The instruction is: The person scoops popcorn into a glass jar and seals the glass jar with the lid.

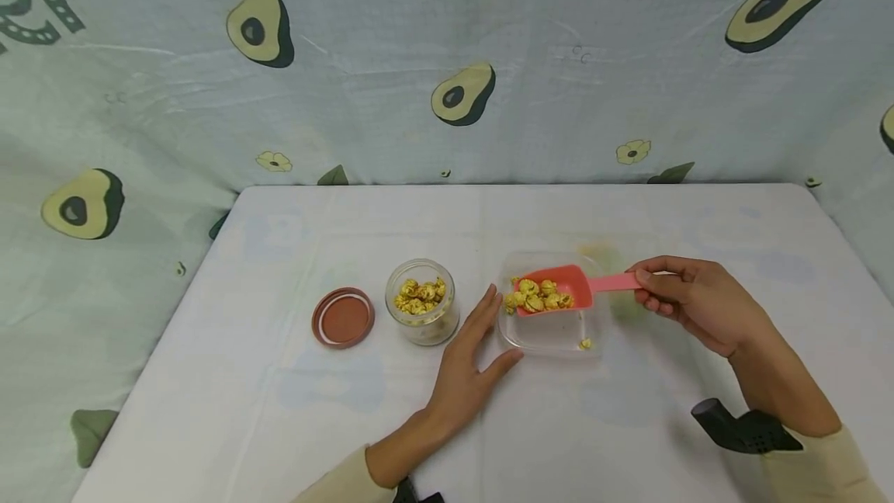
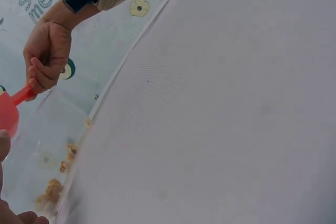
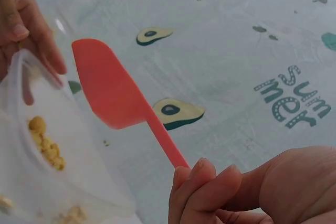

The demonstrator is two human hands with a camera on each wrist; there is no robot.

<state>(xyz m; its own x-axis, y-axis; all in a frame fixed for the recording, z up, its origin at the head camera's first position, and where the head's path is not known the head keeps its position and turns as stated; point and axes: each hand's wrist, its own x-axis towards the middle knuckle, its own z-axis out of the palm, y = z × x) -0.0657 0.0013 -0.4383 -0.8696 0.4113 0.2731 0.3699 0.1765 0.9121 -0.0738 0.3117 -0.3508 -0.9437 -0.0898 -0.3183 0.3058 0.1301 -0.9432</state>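
Note:
My right hand [image 1: 698, 301] pinches the end of the handle of a pink-red scoop [image 1: 573, 286]. Yellow popcorn [image 1: 534, 297] fills the front of the scoop, which overlaps a clear plastic container [image 1: 552, 340] in the head view. A small piece of popcorn [image 1: 585, 344] shows at the container's lower right. My left hand [image 1: 464, 379] has its fingers extended, with fingertips and thumb right at the container's left side. Seen from the right wrist, the scoop [image 3: 110, 85] is tilted beside the container [image 3: 100, 182].
Left of the container stands an open glass jar [image 1: 433, 328] with popcorn [image 1: 419, 297] inside. A brown round lid [image 1: 344, 318] lies left of the jar. The white-covered table [image 1: 384, 441] ends at the back against an avocado-print cloth [image 1: 363, 76].

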